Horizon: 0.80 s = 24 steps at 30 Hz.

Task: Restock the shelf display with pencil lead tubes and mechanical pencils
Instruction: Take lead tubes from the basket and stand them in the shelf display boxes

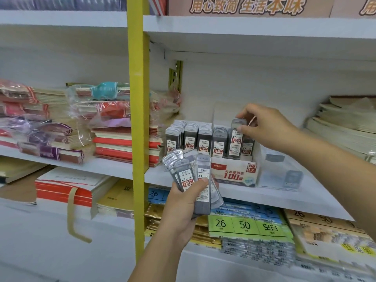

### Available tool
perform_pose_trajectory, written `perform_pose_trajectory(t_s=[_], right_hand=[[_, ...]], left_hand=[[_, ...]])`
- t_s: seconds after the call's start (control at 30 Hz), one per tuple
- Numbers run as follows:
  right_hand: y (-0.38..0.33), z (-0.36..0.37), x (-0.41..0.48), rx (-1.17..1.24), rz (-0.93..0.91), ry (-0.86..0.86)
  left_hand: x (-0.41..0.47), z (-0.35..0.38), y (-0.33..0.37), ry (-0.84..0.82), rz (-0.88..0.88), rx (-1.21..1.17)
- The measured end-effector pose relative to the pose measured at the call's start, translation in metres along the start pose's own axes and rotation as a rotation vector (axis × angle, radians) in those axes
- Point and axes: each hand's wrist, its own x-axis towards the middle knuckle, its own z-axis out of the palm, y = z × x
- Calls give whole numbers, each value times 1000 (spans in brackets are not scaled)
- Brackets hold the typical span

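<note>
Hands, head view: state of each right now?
Left hand: grips a fanned bunch of grey plastic pencil lead tubes.
Right hand: pinches the top of one grey plastic lead tube at the white cardboard display box.

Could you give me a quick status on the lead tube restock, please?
Right hand pinches one lead tube at the display box. Left hand holds a fan of spare tubes. Nothing blocks the box.

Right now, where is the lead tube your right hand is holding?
In the head view, right of centre: the lead tube stands at the right end of the display box, its top pinched by the right hand.
</note>
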Motion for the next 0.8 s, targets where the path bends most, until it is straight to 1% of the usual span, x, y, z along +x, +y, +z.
perform_pose_trajectory(t_s=[0.1,0.27,0.33,0.37,0.4,0.43,0.47,0.5,0.57,0.6,0.63,0.7,0.8], right_hand=[[0,3,-2,-26,-32,-23],[7,13,-11,-255,-45,-64],[8,13,-17,-305,-44,-33],[6,12,-22,-310,-52,24],[2,10,-28,-277,-61,101],[-3,9,-36,-193,-58,159],[-10,9,-47,-62,-41,163],[-19,11,-57,97,-11,102],[-36,22,-77,408,77,-104],[-40,30,-84,525,116,-169],[-41,37,-88,610,144,-193],[-40,45,-92,703,178,-166],[-34,47,-96,758,235,-147]], left_hand=[[-2,1,1,-45,-5,25],[-4,1,-2,-68,-31,48],[-4,1,-2,-83,-33,46],[-4,1,-2,-90,-30,50],[-4,1,-2,-96,-26,59],[-4,2,-1,-106,-20,71],[-5,3,-1,-116,-15,79],[-5,3,-1,-123,-11,79],[-5,6,-2,-125,-6,76],[-6,7,-2,-126,-2,87],[-6,8,-3,-128,2,103],[-8,10,-6,-132,5,112],[-11,10,-5,-131,-19,83]])
